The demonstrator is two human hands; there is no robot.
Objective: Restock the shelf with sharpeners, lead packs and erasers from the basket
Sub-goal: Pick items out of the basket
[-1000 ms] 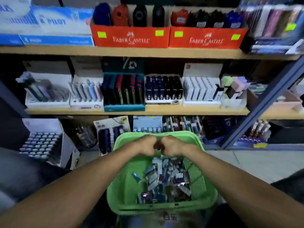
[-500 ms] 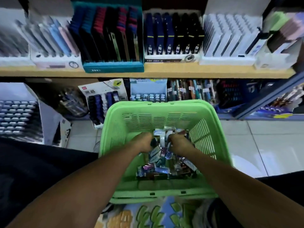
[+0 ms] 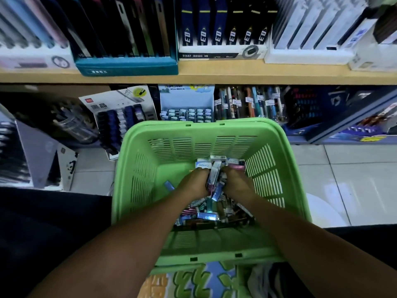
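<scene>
A green slotted basket [image 3: 139, 175] stands on the floor in front of the shelves. A heap of small stationery packs [image 3: 206, 214] fills its bottom. Both of my hands are down inside it, side by side. My left hand [image 3: 194, 182] and my right hand [image 3: 235, 182] have their fingers curled around a bunch of small packs [image 3: 214, 173] squeezed between them; a white pack with blue lettering shows on top. The fingertips are hidden among the packs.
A wooden shelf board [image 3: 214, 77] above carries display boxes of lead packs [image 3: 221, 29] and white packs [image 3: 311, 29]. The bottom shelf holds an eraser display [image 3: 187, 110], pens [image 3: 247, 104] and a tilted card display [image 3: 120, 117]. Tiled floor [image 3: 343, 179] lies to the right.
My view has dropped and moved closer to the basket. Both hands went from the basket's rim down into the heap and gathered a bunch of packs between them.
</scene>
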